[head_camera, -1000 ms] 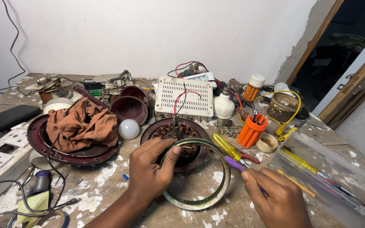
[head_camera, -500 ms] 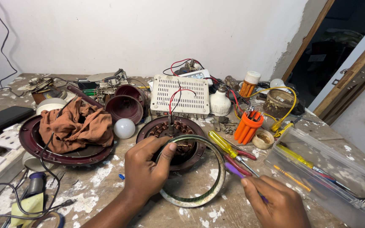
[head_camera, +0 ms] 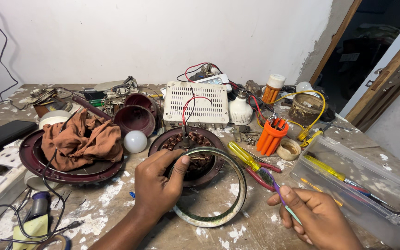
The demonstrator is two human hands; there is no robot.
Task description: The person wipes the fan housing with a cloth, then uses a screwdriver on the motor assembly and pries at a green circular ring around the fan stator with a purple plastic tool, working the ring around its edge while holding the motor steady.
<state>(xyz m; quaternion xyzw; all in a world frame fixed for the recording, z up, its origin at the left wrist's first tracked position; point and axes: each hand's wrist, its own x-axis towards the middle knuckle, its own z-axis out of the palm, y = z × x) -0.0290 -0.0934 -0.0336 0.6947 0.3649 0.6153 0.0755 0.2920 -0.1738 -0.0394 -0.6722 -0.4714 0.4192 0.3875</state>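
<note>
The fan motor (head_camera: 188, 155), a dark round housing with copper windings showing, lies on the workbench (head_camera: 116, 203) directly under the left hand (head_camera: 156, 187); a loose metal ring (head_camera: 218, 185) rests against its near side, partly overlapping it. The left hand is closed over the motor's near edge, thumb up and fingers curled down on the windings and the ring's rim, so it steadies both rather than lifts them. The right hand (head_camera: 318, 220), to the right of that grip and nearer the camera, is closed round the handle of a toothbrush (head_camera: 274, 187), bristle end pointing up toward the motor but not touching it.

As a judgement: the motor is already opened, its windings bare and red and black wires (head_camera: 188, 109) rising from its centre; brushing of it looks about to start or paused, and closing the housing is not yet done.

Just beyond the brush tip lie a yellow-handled screwdriver (head_camera: 241, 155) and red-handled pliers (head_camera: 262, 173); further right stands an orange holder of screwdriver bits (head_camera: 270, 136) and a clear plastic box (head_camera: 362, 185). Left of the grip sit a white bulb (head_camera: 135, 141) and a brown rag (head_camera: 82, 139) heaped in a dark round cover (head_camera: 70, 171); behind the motor stands a white vented box (head_camera: 195, 104).
</note>
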